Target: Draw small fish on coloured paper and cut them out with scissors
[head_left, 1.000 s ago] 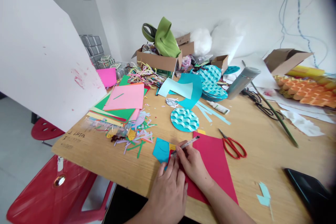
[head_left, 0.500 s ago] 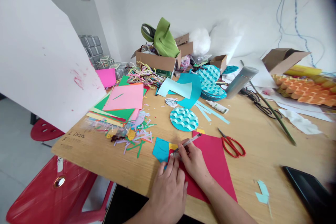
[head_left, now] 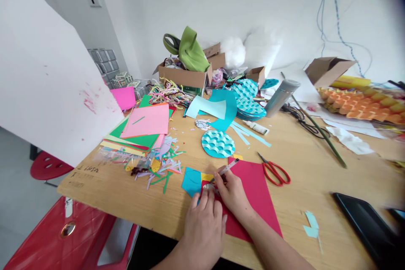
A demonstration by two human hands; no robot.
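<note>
the right hand (head_left: 234, 196) has its fingers clamped on a slim, pale pen with a dark end (head_left: 230, 166), slanted over the left part of a crimson, flat paper sheet (head_left: 253, 185) on the light-brown wooden table (head_left: 136, 198). the left hand (head_left: 204, 221) lies palm down with its fingers extended and nearly together, fingertips at a small, whitish, partly hidden paper piece (head_left: 207, 186) on that sheet, close to the pen's lower end. just left is a bright-blue, angular paper piece (head_left: 191, 180), while red-handled metal scissors (head_left: 276, 172) lie right of the sheet.
</note>
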